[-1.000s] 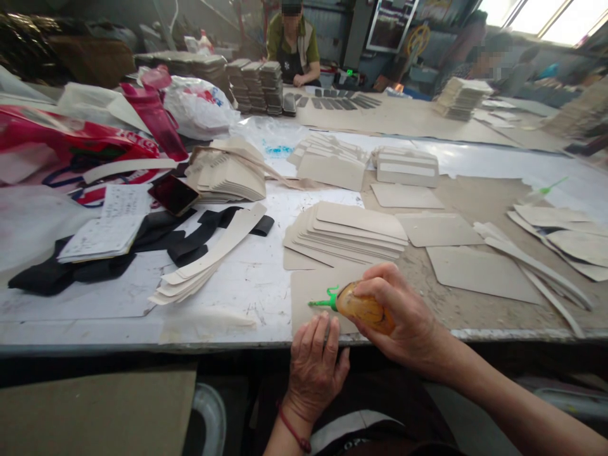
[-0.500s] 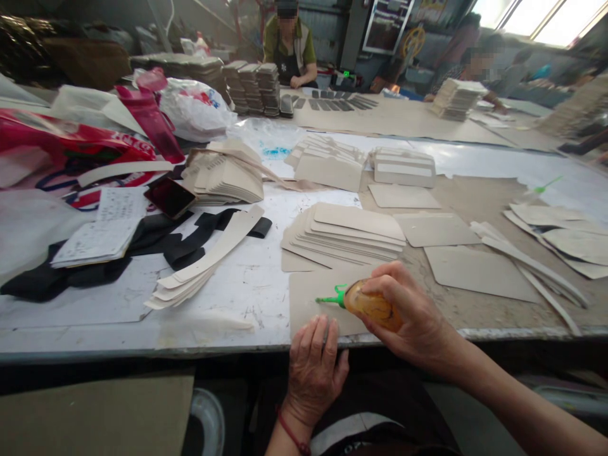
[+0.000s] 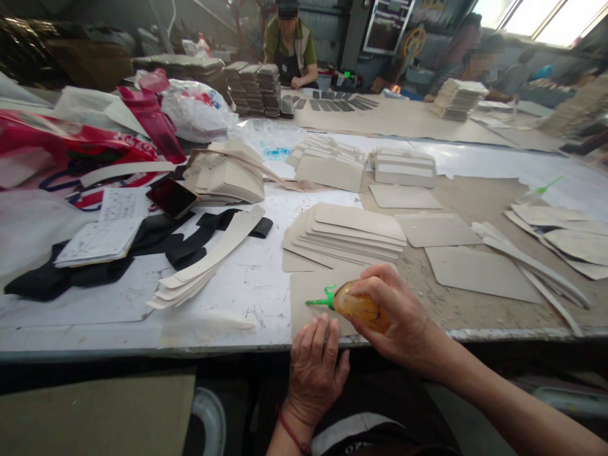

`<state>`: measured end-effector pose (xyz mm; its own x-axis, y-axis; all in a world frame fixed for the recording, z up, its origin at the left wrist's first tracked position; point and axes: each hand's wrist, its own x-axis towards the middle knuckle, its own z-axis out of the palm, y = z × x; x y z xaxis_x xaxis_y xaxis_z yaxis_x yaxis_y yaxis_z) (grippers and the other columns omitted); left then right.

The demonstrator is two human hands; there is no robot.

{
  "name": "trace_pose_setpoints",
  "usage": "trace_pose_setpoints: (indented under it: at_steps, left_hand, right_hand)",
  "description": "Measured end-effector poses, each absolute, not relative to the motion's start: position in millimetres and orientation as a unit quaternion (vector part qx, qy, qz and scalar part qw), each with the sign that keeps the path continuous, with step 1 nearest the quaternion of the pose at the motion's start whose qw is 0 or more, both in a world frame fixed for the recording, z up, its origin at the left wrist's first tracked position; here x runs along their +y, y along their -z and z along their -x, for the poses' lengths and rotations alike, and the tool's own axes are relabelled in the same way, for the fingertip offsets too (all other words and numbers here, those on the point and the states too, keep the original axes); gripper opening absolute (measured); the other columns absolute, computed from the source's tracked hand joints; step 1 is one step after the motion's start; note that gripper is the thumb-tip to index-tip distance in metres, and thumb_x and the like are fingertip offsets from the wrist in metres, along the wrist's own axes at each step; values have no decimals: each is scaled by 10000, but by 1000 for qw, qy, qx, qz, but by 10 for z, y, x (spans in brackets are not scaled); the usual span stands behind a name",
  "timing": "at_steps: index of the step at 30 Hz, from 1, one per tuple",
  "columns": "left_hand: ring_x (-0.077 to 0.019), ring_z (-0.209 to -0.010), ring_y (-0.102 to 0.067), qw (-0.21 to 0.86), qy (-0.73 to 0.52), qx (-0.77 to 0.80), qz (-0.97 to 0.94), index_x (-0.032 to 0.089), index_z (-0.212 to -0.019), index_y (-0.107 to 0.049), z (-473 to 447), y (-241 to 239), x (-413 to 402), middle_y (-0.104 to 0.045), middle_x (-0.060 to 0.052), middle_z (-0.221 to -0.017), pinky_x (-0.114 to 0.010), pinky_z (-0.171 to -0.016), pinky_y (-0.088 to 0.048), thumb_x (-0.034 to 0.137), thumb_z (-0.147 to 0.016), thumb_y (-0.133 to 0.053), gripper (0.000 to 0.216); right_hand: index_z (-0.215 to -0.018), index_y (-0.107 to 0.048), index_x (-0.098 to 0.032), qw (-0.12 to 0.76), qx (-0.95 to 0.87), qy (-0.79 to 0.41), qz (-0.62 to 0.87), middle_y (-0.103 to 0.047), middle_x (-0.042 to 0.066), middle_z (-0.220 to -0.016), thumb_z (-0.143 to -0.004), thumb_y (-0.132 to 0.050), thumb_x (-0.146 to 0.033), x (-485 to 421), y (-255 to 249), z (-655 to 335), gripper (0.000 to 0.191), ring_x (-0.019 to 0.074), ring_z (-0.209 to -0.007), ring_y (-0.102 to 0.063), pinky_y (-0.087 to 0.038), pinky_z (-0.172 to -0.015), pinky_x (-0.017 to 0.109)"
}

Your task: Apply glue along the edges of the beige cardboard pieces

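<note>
My right hand (image 3: pixel 396 313) is wrapped around a small amber glue bottle (image 3: pixel 355 307) with a green nozzle that points left, low over a beige card piece (image 3: pixel 317 291) at the table's near edge. Fingers of my left hand (image 3: pixel 316 364) lie flat on the near edge of that card, pressing it down. Just behind the card lies a fanned stack of similar beige cards (image 3: pixel 346 234).
More beige cards (image 3: pixel 479 272), strips (image 3: pixel 209 259) and stacks (image 3: pixel 403 166) lie across the table. Black fabric (image 3: pixel 156 244), a notebook (image 3: pixel 102 235), a phone (image 3: pixel 171 196) and a pink bottle (image 3: pixel 152 114) sit at left. Two other people (image 3: pixel 289 44) work at the far side.
The glue bottle and my right hand shifted slightly right, then back left along the card. My left hand stayed pressed on the card's edge.
</note>
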<state>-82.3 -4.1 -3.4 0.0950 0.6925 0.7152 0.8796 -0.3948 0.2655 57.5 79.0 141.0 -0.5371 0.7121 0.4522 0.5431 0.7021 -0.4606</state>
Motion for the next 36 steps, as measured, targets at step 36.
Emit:
trace_pose_setpoints:
  at_steps: [36]
  left_hand:
    - [-232,-1145,-567,98,402,-528,742,103,-1215,-598,956,-79,-225,-655,-125,-1150,-380,-1059,-378,107,-868,-597,347]
  right_hand:
    - [-1034,-523,-264,401,-683,-152,591,-536,30,-960,-805,-698,-471,602,-1372,-1462,355,191,-742,-595,-526,-607,317]
